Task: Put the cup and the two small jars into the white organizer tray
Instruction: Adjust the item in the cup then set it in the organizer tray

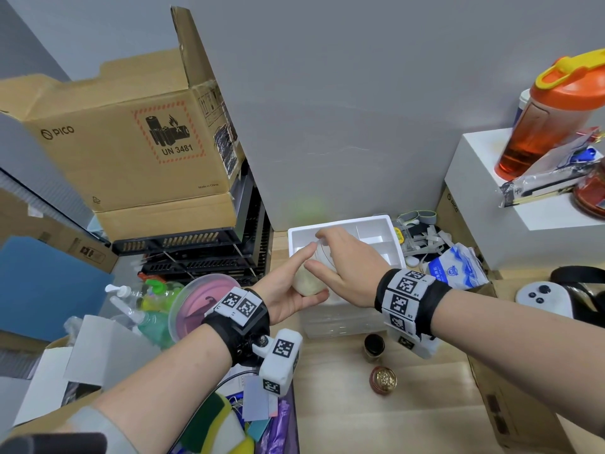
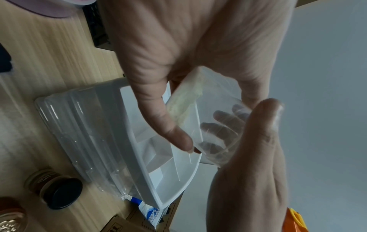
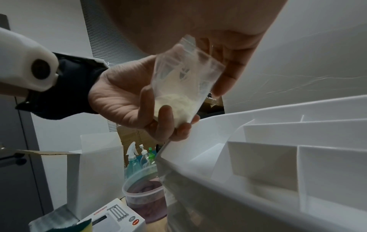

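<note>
Both hands hold the clear cup (image 1: 311, 273) over the near-left corner of the white organizer tray (image 1: 376, 224): the left hand (image 1: 288, 290) cups its pale, powdery base, the right hand (image 1: 347, 260) curls round its rim, hiding much of it. Two small jars (image 1: 374, 347) stand on the desk (image 1: 409, 404), labels unreadable; a cardboard box (image 1: 131, 152) reads "PICO" and "UN 3481"

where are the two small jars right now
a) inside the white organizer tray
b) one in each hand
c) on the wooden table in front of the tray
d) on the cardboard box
c: the black-lidded small jar and the gold-topped small jar stand on the light wooden table, nearer the person than the white plastic organizer tray.
</note>
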Available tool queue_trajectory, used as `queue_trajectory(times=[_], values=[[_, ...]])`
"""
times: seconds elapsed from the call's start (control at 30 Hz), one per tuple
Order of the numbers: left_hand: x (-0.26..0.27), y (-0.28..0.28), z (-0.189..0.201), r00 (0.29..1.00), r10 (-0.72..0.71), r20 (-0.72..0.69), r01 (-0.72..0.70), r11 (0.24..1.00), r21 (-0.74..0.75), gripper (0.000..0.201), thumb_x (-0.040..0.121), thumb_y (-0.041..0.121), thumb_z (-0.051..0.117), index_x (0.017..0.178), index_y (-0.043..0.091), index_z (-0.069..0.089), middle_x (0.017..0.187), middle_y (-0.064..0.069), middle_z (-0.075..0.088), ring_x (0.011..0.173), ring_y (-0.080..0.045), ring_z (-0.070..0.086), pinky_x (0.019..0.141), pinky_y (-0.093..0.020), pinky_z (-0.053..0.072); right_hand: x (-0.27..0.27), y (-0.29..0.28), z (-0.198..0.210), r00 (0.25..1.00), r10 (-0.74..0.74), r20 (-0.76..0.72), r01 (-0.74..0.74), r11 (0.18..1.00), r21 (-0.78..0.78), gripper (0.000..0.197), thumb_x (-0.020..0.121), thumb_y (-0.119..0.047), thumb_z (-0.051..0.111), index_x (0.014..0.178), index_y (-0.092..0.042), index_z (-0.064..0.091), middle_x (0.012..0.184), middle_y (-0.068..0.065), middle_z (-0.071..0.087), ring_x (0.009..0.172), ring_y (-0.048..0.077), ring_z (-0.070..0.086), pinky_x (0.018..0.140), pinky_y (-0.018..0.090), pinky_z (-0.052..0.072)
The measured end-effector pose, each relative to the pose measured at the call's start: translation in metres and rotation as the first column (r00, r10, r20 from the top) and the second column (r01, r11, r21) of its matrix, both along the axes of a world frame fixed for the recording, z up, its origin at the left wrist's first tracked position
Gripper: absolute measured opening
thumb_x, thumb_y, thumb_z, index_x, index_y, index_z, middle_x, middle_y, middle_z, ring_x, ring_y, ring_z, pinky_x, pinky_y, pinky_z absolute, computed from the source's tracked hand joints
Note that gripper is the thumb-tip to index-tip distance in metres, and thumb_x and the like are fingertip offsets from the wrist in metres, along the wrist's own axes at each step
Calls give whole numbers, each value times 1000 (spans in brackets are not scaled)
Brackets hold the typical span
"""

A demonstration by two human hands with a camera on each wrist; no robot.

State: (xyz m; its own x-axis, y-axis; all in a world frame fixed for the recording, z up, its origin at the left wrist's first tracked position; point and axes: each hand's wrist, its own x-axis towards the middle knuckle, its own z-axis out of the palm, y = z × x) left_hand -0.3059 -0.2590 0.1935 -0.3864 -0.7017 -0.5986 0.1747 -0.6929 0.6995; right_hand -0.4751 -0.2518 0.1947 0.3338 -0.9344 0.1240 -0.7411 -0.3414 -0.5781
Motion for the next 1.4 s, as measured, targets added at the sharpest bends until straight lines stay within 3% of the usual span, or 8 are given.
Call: queue_trajectory(times=[0.1, 0.2, 0.3, 0.47, 0.7, 0.87, 1.2, 1.4], values=[[-2, 2, -2, 1000, 0, -5, -1, 1000, -19, 53, 90, 54, 71, 128, 16, 68, 122, -12, 66, 107, -21, 66, 85, -34, 61, 1, 2, 0, 1000, 12, -22, -13, 999, -39, 74, 91, -67, 27, 135, -10, 44, 130, 7, 53, 120, 23, 52, 95, 41, 47], [-5, 3, -6, 999, 31, -34, -33, 998, -46, 66, 89, 55, 72, 141, 15, 61, 150, -13, 55, 109, -17, 73, 85, -32, 61, 0, 3, -1, 999, 15, -34, -16, 999, -38, 73, 92, -64, 25, 133, -8, 45, 123, 8, 54, 116, 25, 52, 94, 41, 47], [-9, 4, -7, 994, 73, -80, -77, 995, -57, 67, 88, 55, 73, 142, 17, 59, 158, -11, 48, 116, -16, 72, 95, -37, 60, -2, 0, -3, 999, 16, -43, -17, 999, -33, 65, 96, -58, 32, 134, -6, 45, 126, 11, 55, 118, 28, 52, 97, 42, 46], [-13, 7, -3, 987, 107, -124, -113, 993, -44, 57, 95, 48, 65, 139, 13, 62, 144, -13, 64, 126, -21, 67, 104, -42, 56, 2, -1, -4, 997, 10, -70, -15, 998, -66, 65, 94, -58, 28, 130, -7, 47, 119, 11, 55, 111, 31, 54, 89, 46, 49], [-14, 6, -9, 973, 139, -184, -141, 990, 0, 61, 97, 44, 64, 142, 5, 57, 122, -14, 71, 111, -24, 68, 81, -37, 62, 4, -4, -9, 998, 53, 32, -50, 996, -78, 55, 99, -49, 41, 130, -5, 47, 119, 11, 54, 110, 27, 52, 95, 36, 43], [-16, 6, -9, 975, 104, -197, -97, 994, 46, 42, 100, 48, 58, 118, 11, 69, 88, -8, 70, 75, -17, 65, 53, -23, 51, 3, -5, -12, 984, 114, 136, -106, 992, -62, 58, 95, -52, 42, 131, -6, 46, 117, 4, 47, 106, 13, 44, 93, 19, 28], [-15, 2, -9, 986, 35, -161, -13, 991, 132, 52, 89, 63, 65, 115, 18, 66, 86, -4, 64, 63, -17, 60, 42, -20, 44, -1, -12, -17, 976, 193, 102, -183, 978, -99, 61, 92, -52, 49, 132, -6, 45, 124, 9, 50, 109, 12, 41, 96, 18, 27], [-10, 1, -7, 986, 43, -160, -25, 993, 118, 53, 81, 63, 72, 107, 16, 74, 88, -4, 69, 66, -17, 66, 52, -23, 55, 0, -11, -12, 977, 169, 130, -148, 977, -156, 51, 94, -46, 54, 129, -9, 47, 116, 5, 52, 105, 17, 48, 94, 25, 38]])
